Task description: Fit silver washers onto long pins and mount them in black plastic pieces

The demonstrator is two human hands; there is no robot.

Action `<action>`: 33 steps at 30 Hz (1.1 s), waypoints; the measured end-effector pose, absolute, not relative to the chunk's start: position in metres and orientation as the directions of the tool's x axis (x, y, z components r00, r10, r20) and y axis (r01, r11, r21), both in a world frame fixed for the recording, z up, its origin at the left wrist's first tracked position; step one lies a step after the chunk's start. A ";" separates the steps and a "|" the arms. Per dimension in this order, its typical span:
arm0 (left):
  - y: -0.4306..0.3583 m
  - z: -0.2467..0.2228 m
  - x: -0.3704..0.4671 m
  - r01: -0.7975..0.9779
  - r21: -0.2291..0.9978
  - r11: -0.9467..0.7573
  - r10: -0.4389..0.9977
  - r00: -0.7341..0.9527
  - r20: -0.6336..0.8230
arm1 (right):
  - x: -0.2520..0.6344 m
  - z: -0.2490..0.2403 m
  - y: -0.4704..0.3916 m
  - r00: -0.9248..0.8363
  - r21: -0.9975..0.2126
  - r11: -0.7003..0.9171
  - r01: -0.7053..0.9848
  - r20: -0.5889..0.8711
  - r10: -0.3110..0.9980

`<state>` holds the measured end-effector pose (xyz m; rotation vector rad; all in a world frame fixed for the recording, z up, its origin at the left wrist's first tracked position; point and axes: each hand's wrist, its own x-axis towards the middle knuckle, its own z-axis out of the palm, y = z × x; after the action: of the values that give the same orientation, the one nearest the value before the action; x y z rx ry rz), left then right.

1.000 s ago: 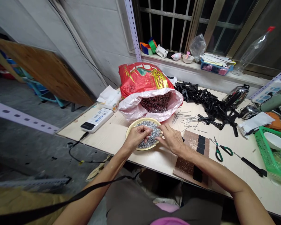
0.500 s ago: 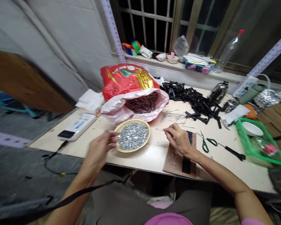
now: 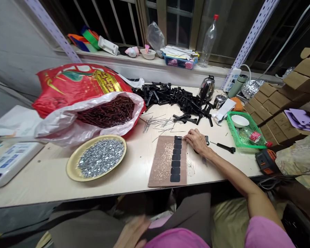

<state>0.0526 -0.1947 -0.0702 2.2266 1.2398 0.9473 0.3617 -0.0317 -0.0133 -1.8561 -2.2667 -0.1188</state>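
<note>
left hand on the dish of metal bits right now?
No: the left hand is down at the person's lap, well clear of the yellow dish, while the right hand rests at the brown board.

Pale wooden surface (image 3: 134,172) below a barred window (image 3: 134,17) and cluttered sill (image 3: 155,63); grey wall (image 3: 12,51) at upper left.
</note>
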 end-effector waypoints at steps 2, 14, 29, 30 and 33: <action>-0.185 -0.071 0.069 0.567 0.529 -0.631 0.775 0.443 0.451 | 0.355 -0.021 -0.047 -0.237 -0.064 0.254 0.965 0.197 0.951; -0.109 -0.100 0.116 0.752 0.157 -0.640 0.718 0.512 0.472 | 0.359 -0.037 -0.048 -0.360 -0.122 0.390 0.913 0.210 0.909; -0.111 -0.100 0.119 0.751 0.209 -0.627 0.736 0.483 0.474 | 0.361 -0.038 -0.051 -0.381 -0.153 0.404 0.902 0.159 0.911; -0.111 -0.100 0.119 0.753 0.210 -0.624 0.739 0.481 0.471 | 0.360 -0.038 -0.051 -0.370 -0.158 0.393 0.906 0.155 0.916; -0.110 -0.100 0.120 0.760 0.207 -0.616 0.744 0.476 0.469 | 0.354 -0.031 -0.054 -0.310 -0.222 0.335 0.916 0.139 0.940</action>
<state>0.1204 -0.1102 -0.0995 2.7239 1.3882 0.8418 0.3542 -0.0537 -0.0307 -1.6763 -2.3577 0.1473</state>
